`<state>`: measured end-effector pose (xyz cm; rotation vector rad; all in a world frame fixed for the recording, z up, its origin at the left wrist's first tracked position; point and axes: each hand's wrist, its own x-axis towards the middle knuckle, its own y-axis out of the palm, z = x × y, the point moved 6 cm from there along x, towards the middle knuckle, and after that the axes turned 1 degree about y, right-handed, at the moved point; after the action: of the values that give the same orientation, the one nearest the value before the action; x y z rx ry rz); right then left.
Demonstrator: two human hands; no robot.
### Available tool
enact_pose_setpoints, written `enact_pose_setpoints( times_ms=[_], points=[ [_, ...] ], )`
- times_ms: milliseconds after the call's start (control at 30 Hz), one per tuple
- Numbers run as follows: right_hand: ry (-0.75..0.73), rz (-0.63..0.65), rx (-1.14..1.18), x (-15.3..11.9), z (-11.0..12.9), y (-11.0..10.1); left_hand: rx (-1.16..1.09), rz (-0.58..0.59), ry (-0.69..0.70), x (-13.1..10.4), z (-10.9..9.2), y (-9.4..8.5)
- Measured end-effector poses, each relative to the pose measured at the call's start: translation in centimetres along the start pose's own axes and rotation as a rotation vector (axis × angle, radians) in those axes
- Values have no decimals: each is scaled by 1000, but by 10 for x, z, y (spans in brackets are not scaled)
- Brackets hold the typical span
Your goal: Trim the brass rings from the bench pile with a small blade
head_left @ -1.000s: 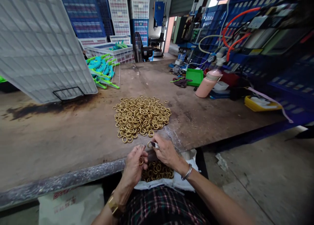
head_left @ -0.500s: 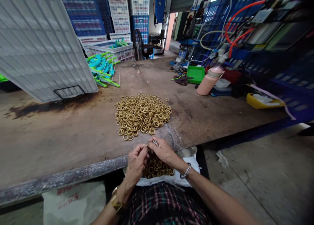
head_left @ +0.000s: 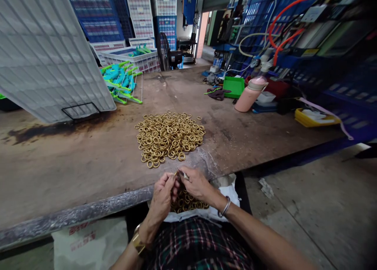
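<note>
Just past the table's front edge, my left hand (head_left: 163, 192) pinches a brass ring (head_left: 176, 174) between thumb and fingers. Close against it, my right hand (head_left: 196, 183) is closed around a small pointed metal tool (head_left: 185, 176), its kind mostly hidden by the fingers. Below both hands, many more brass rings (head_left: 190, 204) lie in a white cloth or sack (head_left: 203, 213) on my lap. A broad heap of brass rings (head_left: 171, 138) rests on the table in front of the hands.
The brown wooden table (head_left: 88, 160) carries a tall white crate (head_left: 59, 57) at left and teal-green plastic pieces (head_left: 122, 81) behind it. At right stand a pink bottle (head_left: 249, 97), a green tray (head_left: 234, 87) and a yellow tray (head_left: 315, 118). A printed sack (head_left: 91, 242) sits below the edge.
My right hand has turned and drawn slightly back from the left fingers, showing more of the ring and a gap between them. The heap is the same; the view has shifted slightly.
</note>
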<state>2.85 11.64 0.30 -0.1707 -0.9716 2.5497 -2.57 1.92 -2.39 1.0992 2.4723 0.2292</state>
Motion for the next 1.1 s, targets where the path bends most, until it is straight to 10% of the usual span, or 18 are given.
enact_pose_setpoints(
  times_ms=[1100],
  points=[
    [-12,268,-350,-4,10,16,267,-60,153,-2,-3,-5]
  ],
)
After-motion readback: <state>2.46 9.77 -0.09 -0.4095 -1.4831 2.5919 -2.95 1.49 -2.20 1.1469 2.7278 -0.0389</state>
